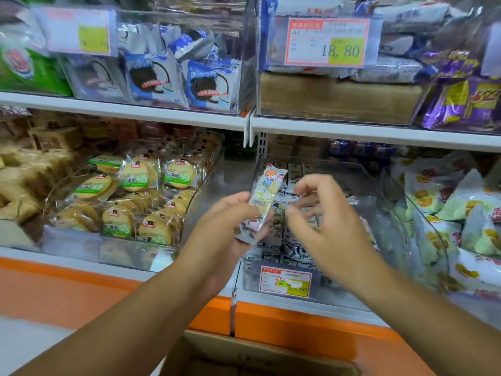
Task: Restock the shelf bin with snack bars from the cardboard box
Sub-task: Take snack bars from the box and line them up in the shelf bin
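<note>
Cardboard box [260,356]: brown corrugated carton, open at the top, at the bottom edge of view below the orange shelf base; contents not visible.
Snack bar [267,191]: slim foil-wrapped bar, white and pale yellow, with a cartoon child printed on it; held in the air over the front-left part of the bin, not yet in it.
Left hand [230,213]: grasping the lower half of the snack bar, thumb across the front, fingers wrapped behind.
Right hand [322,213]: holds nothing; fingers loosely curled and spread, just right of the bar without touching it, above the stock. Slightly blurred.
Shelf bin [341,286]: clear plastic open-topped bin on the lower shelf, with a red-bordered price label [284,280] on its front wall; partly filled with rows of similar bars [292,248]. How they are laid is hard to read.
Long axis: near upright, leaning right; top end points up toward the back of the shelf, lower end sits in the left palm.
Deciding relation: the bin's open stock lies below and to the right of the grip. The right hand is nearer the bin's middle.
Judgement: either a handover to the right hand or a tip forward and down by the left.
Risk: glossy wrapper may slip during a handover.
</note>
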